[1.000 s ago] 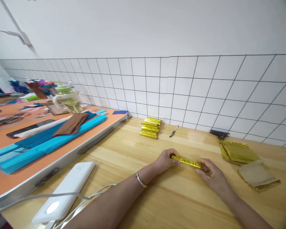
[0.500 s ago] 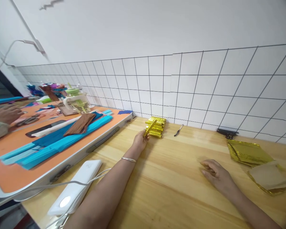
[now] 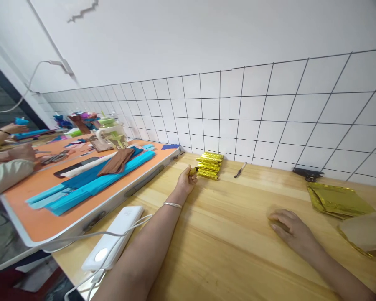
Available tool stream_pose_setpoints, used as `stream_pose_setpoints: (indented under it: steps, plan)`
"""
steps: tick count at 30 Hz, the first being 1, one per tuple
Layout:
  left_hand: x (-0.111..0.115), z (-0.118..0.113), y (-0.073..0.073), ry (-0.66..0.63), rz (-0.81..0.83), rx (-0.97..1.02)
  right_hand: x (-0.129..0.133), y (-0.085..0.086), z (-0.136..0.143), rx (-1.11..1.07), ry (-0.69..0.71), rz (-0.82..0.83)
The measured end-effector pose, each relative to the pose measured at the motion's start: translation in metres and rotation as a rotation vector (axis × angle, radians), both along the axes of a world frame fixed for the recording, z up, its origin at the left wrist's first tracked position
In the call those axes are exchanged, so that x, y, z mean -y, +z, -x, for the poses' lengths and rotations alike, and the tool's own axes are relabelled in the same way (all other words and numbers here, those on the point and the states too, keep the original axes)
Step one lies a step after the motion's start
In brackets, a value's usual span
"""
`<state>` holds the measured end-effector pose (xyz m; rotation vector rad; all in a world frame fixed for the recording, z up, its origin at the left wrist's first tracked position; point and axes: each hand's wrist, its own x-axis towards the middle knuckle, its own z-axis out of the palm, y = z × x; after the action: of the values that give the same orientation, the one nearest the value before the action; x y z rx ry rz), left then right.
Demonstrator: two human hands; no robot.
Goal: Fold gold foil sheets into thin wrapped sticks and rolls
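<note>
My left hand (image 3: 187,179) is closed around a folded gold foil strip (image 3: 193,171), seen nearly end-on so its length is hidden. Just beyond it, a row of similar gold foil strips (image 3: 210,165) lies side by side near the wall. On the right, my right hand (image 3: 288,225) hovers over or rests on the wooden table, its fingers loosely curled, thumb apart, with nothing visible in them. Further right lie a stack of gold foil sheets (image 3: 340,200) and a foil piece with its pale brown side up (image 3: 365,232).
A pen (image 3: 240,169) and a black clip (image 3: 308,173) lie by the wall. A white power strip (image 3: 113,238) with cables is at left. The orange-topped table (image 3: 19,213) carries blue paper (image 3: 103,184), brown paper (image 3: 116,162) and a lidded jug (image 3: 111,133); other people's hands (image 3: 21,152) are beyond.
The foil strip in my left hand has turned from slanting across the row to nearly end-on. My right hand stays in about the same place. The view has shifted slightly left.
</note>
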<state>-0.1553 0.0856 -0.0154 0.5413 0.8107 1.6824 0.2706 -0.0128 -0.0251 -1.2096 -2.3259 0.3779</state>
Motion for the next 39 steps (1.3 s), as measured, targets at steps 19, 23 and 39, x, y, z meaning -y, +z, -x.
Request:
stream_pose_setpoints:
  steps: [19,23,39]
  plan:
    - [0.009,-0.006,0.006,0.201,0.054,-0.509,0.005,0.008,0.005,-0.038,0.004,-0.009]
    - [0.011,-0.008,0.012,0.222,0.086,-0.739,0.007,0.010,0.006,-0.036,0.002,-0.014]
    - [0.015,-0.019,0.000,0.038,-0.162,-1.420,0.009,0.011,0.008,-0.035,0.010,-0.025]
